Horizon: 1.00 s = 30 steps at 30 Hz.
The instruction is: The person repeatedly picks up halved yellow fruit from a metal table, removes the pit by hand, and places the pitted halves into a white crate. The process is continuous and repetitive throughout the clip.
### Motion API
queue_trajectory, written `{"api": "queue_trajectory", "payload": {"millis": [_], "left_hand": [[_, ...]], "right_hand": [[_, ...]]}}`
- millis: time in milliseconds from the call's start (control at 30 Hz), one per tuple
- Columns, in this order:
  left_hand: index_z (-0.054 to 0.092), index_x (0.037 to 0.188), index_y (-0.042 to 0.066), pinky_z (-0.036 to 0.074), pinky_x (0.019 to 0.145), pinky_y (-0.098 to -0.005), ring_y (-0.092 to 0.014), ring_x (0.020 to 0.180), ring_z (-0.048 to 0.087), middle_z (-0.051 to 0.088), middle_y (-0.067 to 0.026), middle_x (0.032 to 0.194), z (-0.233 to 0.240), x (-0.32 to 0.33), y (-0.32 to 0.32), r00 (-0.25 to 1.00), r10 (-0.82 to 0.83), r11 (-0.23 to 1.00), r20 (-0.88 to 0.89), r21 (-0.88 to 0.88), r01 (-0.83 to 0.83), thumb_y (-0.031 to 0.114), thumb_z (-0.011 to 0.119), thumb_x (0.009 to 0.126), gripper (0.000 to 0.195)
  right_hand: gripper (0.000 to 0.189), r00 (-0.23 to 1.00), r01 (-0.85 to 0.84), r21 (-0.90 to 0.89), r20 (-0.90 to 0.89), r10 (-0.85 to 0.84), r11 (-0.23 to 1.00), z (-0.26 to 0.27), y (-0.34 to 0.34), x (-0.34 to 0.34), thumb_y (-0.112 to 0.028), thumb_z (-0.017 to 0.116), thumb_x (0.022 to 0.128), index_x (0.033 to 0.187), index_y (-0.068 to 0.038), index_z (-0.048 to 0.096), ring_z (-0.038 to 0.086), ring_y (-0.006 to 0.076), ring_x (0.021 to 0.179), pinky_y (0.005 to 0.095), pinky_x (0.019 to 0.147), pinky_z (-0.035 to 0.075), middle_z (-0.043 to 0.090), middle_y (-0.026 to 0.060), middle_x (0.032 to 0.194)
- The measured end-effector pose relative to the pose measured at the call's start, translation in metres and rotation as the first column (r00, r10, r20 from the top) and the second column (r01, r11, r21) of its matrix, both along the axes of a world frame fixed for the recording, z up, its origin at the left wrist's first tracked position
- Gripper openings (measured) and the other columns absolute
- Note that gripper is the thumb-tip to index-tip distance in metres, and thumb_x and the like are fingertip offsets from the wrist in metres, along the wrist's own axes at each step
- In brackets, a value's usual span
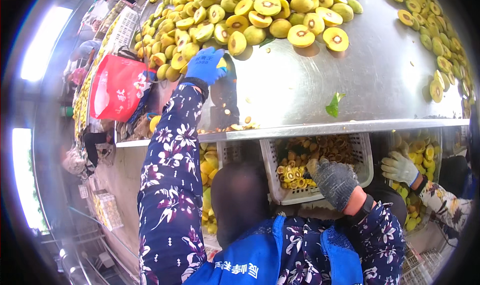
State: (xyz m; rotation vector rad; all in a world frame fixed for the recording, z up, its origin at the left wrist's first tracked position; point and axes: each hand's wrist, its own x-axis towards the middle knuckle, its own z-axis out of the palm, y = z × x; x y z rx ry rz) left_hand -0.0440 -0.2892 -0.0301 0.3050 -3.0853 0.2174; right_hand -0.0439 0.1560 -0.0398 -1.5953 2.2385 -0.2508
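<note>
My left hand (205, 65), in a blue rubber-coated glove, is at the near edge of a heap of halved yellow stone fruit (267, 5), apparently peaches. A bit of yellow fruit (222, 62) shows between its thumb and fingers. Below the table edge, my right hand (335, 183), in a grey knit glove, is curled over a white plastic crate (275, 189). Whatever its fingers hold is hidden; a small dark part beside the fingertips is unclear. In the crate lie brown stones (326, 146) and yellow cut-out fruit cores (294, 175).
The metal table (277, 82) has a raised front rim and holds a green leaf (333, 105). More fruit (437, 41) lies at right. A co-worker's gloved hand (400, 168) is by another fruit crate. A red bag (119, 88) sits left. Fruit (209, 168) lies beside my leg.
</note>
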Motion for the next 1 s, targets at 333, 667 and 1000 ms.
{"api": "queue_trajectory", "payload": {"millis": [333,667,1000], "left_hand": [[0.054,0.130,0.004,0.053,0.086,-0.0403,-0.028,0.100,0.063,0.062,-0.0173,0.116,0.023,0.029,0.042,0.886,0.464,0.475,-0.004,0.845,-0.245,0.018,0.064,0.083,0.050],[0.051,0.127,-0.001,0.048,0.100,-0.0486,-0.030,0.113,0.058,0.058,-0.0185,0.125,0.038,0.041,0.210,0.863,0.503,-0.762,0.051,0.498,0.415,0.042,0.045,0.100,0.051],[0.051,0.128,-0.004,0.051,0.092,-0.0387,-0.025,0.104,0.061,0.061,-0.0158,0.113,0.024,0.025,0.273,0.818,0.573,-0.546,-0.060,0.716,0.434,0.029,0.047,0.101,0.043]], "right_hand": [[0.030,0.915,0.217,-0.319,0.396,-0.078,0.923,0.016,-0.014,0.000,-0.019,0.065,0.087,0.112,-0.008,0.053,0.063,0.0393,0.080,0.0456,0.067,0.051,0.062,0.0173,0.091],[0.046,0.683,0.530,-0.291,0.703,-0.198,0.796,0.030,-0.030,-0.001,-0.022,0.077,0.081,0.117,-0.006,0.052,0.065,0.0403,0.090,0.0415,0.075,0.052,0.066,0.0197,0.094],[0.031,0.710,0.624,-0.374,0.637,-0.299,0.686,0.016,-0.027,-0.010,-0.017,0.066,0.090,0.114,-0.004,0.052,0.063,0.0434,0.090,0.0468,0.072,0.051,0.066,0.0225,0.094]]}}
